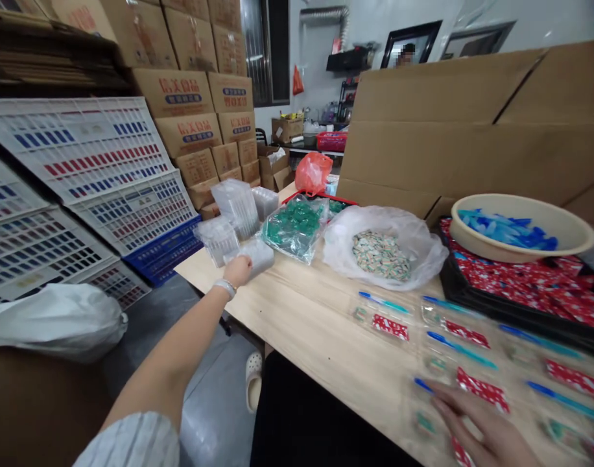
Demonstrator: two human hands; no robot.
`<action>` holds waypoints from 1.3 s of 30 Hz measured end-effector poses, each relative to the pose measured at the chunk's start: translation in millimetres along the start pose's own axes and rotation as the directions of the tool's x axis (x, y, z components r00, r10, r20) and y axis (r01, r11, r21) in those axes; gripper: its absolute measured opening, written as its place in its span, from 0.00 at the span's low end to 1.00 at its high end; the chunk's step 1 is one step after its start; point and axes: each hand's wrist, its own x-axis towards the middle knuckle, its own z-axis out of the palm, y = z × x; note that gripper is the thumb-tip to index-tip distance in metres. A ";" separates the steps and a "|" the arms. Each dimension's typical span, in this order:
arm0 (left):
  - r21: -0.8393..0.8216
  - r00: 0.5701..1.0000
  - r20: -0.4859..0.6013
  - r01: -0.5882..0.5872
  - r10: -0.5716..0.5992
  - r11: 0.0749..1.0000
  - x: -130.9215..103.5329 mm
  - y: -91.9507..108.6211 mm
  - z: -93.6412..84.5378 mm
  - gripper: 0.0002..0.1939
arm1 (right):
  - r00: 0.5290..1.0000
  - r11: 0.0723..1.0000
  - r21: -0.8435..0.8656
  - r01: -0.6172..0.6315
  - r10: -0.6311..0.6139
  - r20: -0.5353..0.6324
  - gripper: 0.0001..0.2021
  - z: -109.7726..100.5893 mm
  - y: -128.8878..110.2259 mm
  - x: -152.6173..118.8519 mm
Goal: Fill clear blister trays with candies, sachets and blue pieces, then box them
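Note:
My left hand (237, 271) is closed around the near end of a stack of clear plastic trays (259, 258) at the table's left edge. More clear tray stacks (236, 206) stand just behind it. My right hand (486, 425), slightly blurred, is over a clear tray at the lower right, its fingertips pinched at a blue stick (423, 385). Below those fingers the tray also holds a small green-and-white packet (425, 423) and a red patterned packet (462, 453), partly hidden. Several similar filled trays (384, 318) lie around it, each with a blue stick and a red packet.
On the table (297, 318) are a bag of green packets (297, 220), a white bag of small packets (382, 256) and a black crate of red packets (521, 282) under a cream basin (521, 250). Cardboard (462, 149) rises behind; crates (131, 207) and cartons (190, 130) stand left.

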 end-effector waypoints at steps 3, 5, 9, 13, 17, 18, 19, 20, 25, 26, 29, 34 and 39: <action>-0.045 0.997 0.046 -0.061 0.063 0.997 -20.3 -1.0 2.1 0.13 | 0.961 0.989 0.092 0.113 -0.132 0.243 0.12 28.9 -57.2 73.4; -0.080 0.988 0.092 -0.117 0.125 0.990 -36.5 -1.4 1.7 0.12 | 0.894 0.959 0.155 0.238 -0.279 0.351 0.13 57.9 -89.2 128.0; -0.073 0.959 0.107 -0.255 0.261 0.964 -46.4 -5.5 -2.9 0.30 | 0.719 0.848 0.130 0.514 -0.509 0.473 0.21 132.0 -122.8 232.0; -0.171 0.877 0.355 -0.280 0.325 0.945 -31.2 -16.4 0.1 0.47 | 0.523 0.782 0.163 0.601 -0.539 0.660 0.27 189.0 -129.5 289.2; -0.233 0.853 0.396 -0.265 0.340 0.936 -28.2 -22.4 5.2 0.51 | 0.467 0.774 0.206 0.599 -0.547 0.695 0.33 200.8 -129.1 294.5; -0.244 0.852 0.398 -0.258 0.339 0.935 -28.8 -22.7 5.4 0.50 | 0.468 0.776 0.200 0.598 -0.541 0.699 0.36 199.9 -129.0 293.2; -0.259 0.849 0.403 -0.253 0.342 0.932 -29.4 -23.0 5.3 0.50 | 0.469 0.780 0.192 0.596 -0.532 0.705 0.37 198.8 -129.0 292.2; -0.274 0.845 0.406 -0.249 0.347 0.929 -29.6 -23.2 5.2 0.49 | 0.466 0.782 0.187 0.594 -0.524 0.713 0.37 198.1 -128.8 291.8; -0.333 0.842 0.390 -0.249 0.373 0.909 -26.9 -26.3 6.9 0.48 | 0.448 0.783 0.237 0.575 -0.543 0.710 0.32 202.6 -124.2 296.6; -0.336 0.842 0.390 -0.247 0.373 0.909 -26.4 -26.9 7.6 0.48 | 0.447 0.783 0.250 0.569 -0.550 0.706 0.32 203.9 -122.7 297.4; -0.339 0.838 0.397 -0.245 0.375 0.908 -25.9 -28.1 9.2 0.47 | 0.448 0.786 0.276 0.553 -0.560 0.697 0.31 206.3 -118.7 297.8; -0.346 0.840 0.387 -0.251 0.381 0.904 -25.8 -28.7 9.4 0.47 | 0.443 0.791 0.285 0.542 -0.556 0.703 0.33 208.4 -114.7 298.1; -0.293 0.848 0.387 -0.258 0.361 0.921 -30.0 -23.9 6.4 0.45 | 0.449 0.778 0.271 0.567 -0.568 0.690 0.31 205.1 -116.0 295.4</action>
